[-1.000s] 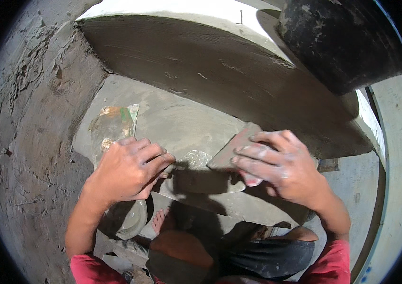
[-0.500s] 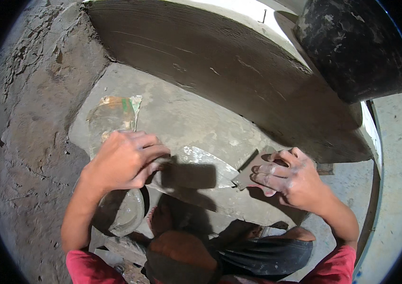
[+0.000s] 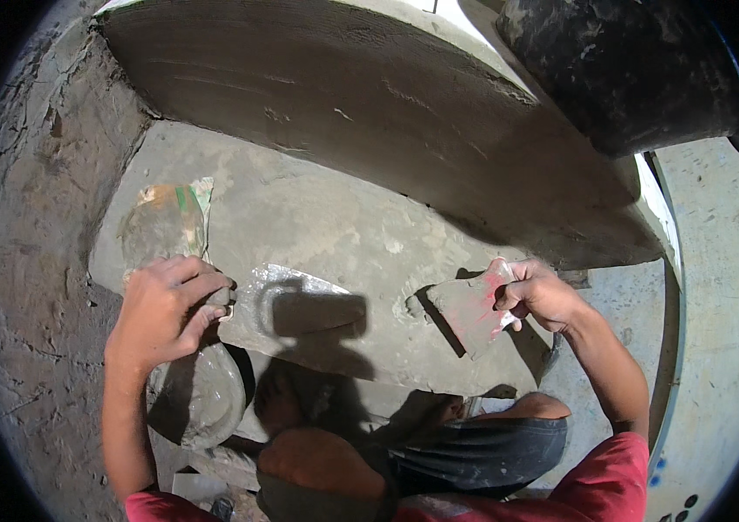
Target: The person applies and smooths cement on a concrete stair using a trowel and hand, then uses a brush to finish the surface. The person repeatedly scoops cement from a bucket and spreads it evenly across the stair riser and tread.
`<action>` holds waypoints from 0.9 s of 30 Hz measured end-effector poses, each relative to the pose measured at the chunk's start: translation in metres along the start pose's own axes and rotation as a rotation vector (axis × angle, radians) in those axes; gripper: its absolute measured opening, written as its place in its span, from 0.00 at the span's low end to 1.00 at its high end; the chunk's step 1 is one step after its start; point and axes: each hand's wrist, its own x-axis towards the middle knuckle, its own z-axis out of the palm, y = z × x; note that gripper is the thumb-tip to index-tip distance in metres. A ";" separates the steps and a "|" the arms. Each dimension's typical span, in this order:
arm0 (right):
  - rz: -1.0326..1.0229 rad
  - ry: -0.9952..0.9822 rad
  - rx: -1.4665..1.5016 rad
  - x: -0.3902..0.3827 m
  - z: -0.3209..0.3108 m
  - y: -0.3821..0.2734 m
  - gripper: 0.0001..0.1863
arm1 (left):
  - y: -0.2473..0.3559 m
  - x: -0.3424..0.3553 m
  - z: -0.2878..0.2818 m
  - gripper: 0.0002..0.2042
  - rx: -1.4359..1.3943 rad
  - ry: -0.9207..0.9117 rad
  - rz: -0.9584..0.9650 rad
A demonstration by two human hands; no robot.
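Over the grey slab (image 3: 326, 204), hands are sitting well apart; left hand (image 3: 167, 304) is gripping the trowel (image 3: 295, 278) by its handle end, wet blade pointing right, partly in shadow; right hand (image 3: 539, 297) is pinching the scraper (image 3: 470, 309), grey with red patches, near the slab's right end; packet (image 3: 161, 228) is lying just beyond the left hand, showing green and orange patches, any lettering too smeared to read; bowl (image 3: 228, 391) is sitting below the left hand; black bucket (image 3: 622, 74) is showing at top right.
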 end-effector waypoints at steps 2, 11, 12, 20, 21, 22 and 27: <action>-0.002 0.055 0.031 0.003 0.000 0.008 0.08 | 0.002 0.004 0.002 0.17 0.017 -0.024 -0.007; 0.041 0.097 0.076 0.018 0.004 0.039 0.10 | 0.042 0.022 0.004 0.18 0.086 -0.098 0.111; 0.050 0.091 0.080 0.019 0.007 0.042 0.10 | 0.046 0.026 0.005 0.17 0.122 -0.123 0.133; 0.028 -0.019 0.077 0.028 0.028 0.039 0.11 | 0.051 0.080 0.011 0.16 0.111 -0.292 0.188; 0.017 -0.051 0.053 0.031 0.029 0.037 0.11 | 0.050 0.087 0.011 0.14 0.112 -0.272 0.222; 0.004 -0.070 0.033 0.035 0.029 0.035 0.11 | 0.048 0.093 0.011 0.13 0.129 -0.267 0.244; -0.023 -0.121 -0.040 0.048 0.026 0.028 0.10 | 0.042 0.106 0.013 0.12 0.138 -0.227 0.332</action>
